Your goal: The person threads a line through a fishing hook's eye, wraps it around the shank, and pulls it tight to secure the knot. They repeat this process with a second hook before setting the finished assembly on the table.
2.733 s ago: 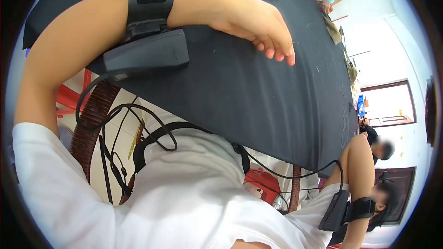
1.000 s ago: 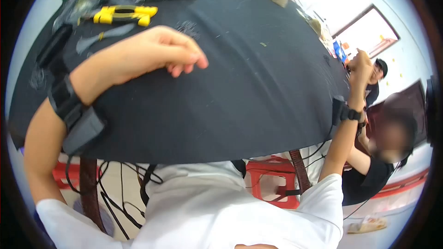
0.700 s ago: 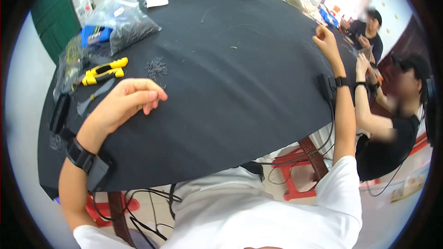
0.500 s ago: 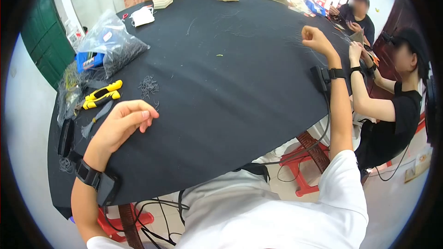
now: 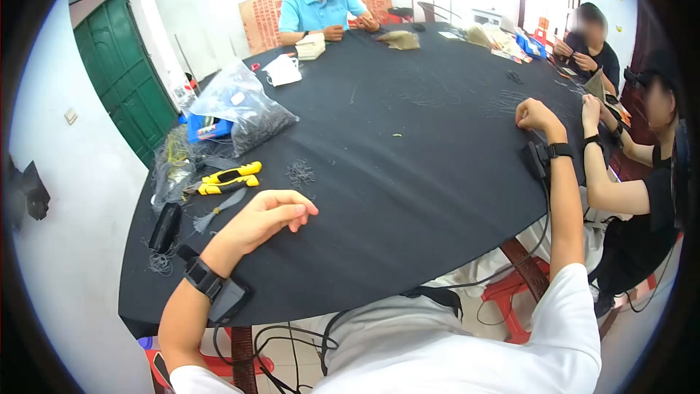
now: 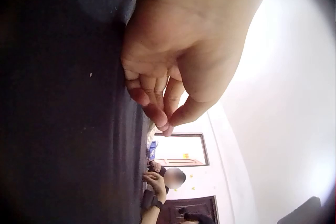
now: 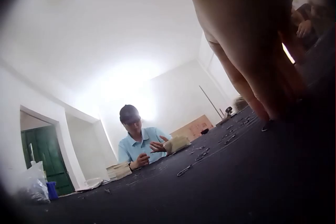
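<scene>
My left hand point(image 5: 270, 220) rests at the left of the black-covered table, fingers loosely bent and nothing held. In the left wrist view that hand point(image 6: 173, 71) has its thumb close to the fingertips, with nothing between them. Beyond it lie a small heap of dark wire pieces point(image 5: 300, 172), yellow-handled pliers point(image 5: 230, 178) and a tied grey wire bundle point(image 5: 219, 211). My right hand point(image 5: 538, 117) lies on the right side, fingers loosely curled down, by scattered wires point(image 5: 507, 104). In the right wrist view its fingertips point(image 7: 262, 111) point down at the cloth, near several wire loops point(image 7: 202, 155).
A clear plastic bag of dark pieces point(image 5: 262, 125) stands at the left, beside a blue box point(image 5: 208, 128). A person in blue point(image 5: 321, 11) sits opposite; others sit at the right. Cables point(image 5: 474, 281) run from my wrists below the table edge point(image 5: 350, 299).
The head view has lifted and turned from my lap and arms to the whole table. My right hand has come from beside my body onto the table's right side; my left stays empty.
</scene>
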The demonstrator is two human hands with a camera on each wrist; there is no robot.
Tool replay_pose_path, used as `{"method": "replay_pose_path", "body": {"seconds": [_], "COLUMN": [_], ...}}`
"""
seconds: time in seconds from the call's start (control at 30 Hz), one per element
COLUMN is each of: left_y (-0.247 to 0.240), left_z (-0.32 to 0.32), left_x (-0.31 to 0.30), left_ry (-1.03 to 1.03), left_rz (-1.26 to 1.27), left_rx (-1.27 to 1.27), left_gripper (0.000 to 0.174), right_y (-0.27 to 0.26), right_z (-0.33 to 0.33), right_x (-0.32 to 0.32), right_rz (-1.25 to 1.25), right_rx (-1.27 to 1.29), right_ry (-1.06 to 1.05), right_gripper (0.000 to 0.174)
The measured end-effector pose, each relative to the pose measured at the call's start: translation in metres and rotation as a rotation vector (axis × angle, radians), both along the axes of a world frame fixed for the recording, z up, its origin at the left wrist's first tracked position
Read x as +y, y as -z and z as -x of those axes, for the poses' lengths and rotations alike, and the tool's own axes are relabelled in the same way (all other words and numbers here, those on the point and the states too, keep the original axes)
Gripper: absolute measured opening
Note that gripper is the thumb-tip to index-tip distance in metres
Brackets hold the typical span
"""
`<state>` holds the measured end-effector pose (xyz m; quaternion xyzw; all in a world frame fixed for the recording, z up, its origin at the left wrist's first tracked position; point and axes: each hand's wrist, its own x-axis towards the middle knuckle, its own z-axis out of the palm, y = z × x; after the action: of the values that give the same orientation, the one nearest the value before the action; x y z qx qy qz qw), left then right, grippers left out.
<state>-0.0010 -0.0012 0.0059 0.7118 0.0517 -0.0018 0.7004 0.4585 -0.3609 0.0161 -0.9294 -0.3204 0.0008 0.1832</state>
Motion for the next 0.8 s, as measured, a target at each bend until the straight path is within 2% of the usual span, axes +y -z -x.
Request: {"method": "replay_pose_path", "body": {"seconds": [0.2,0.37,0.43,0.57,0.63,0.7,0.73,0.8], "left_y": [0.000,0.000,-0.001,-0.002,-0.004,-0.007,-0.008,-0.012], "left_z": [0.000,-0.001,-0.001,-0.003,-0.004,-0.005,-0.006,-0.004], "left_x": [0.002,0.001,0.002,0.000,-0.003,-0.006,-0.008,-0.010], "left_ry": [0.019,0.009,-0.007,-0.074,-0.127,-0.159,-0.164,-0.136], "left_rz": [0.010,-0.053,-0.121,-0.194,-0.208,-0.193,-0.167,-0.100], "left_rx": [0.008,-0.024,-0.039,-0.111,-0.162,-0.195,-0.202,-0.190], "left_gripper": [0.019,0.019,0.019,0.018,0.019,0.021,0.023,0.028], "right_y": [0.009,-0.001,-0.006,-0.025,-0.028,-0.023,-0.029,-0.035], "right_z": [-0.005,0.017,0.034,0.101,0.151,0.203,0.232,0.281], "right_x": [0.002,0.015,0.036,0.099,0.133,0.163,0.169,0.179], "right_rz": [0.038,-0.183,-0.344,-0.551,-0.519,-0.512,-0.356,-0.242], "right_rx": [-0.132,-0.117,-0.164,0.209,0.296,0.431,0.414,0.628], "right_ry": [-0.051,-0.107,-0.252,-0.602,-0.736,-1.004,-1.074,-1.167], "right_gripper": [0.008,0.011,0.009,0.005,0.005,0.007,0.008,0.008]}}
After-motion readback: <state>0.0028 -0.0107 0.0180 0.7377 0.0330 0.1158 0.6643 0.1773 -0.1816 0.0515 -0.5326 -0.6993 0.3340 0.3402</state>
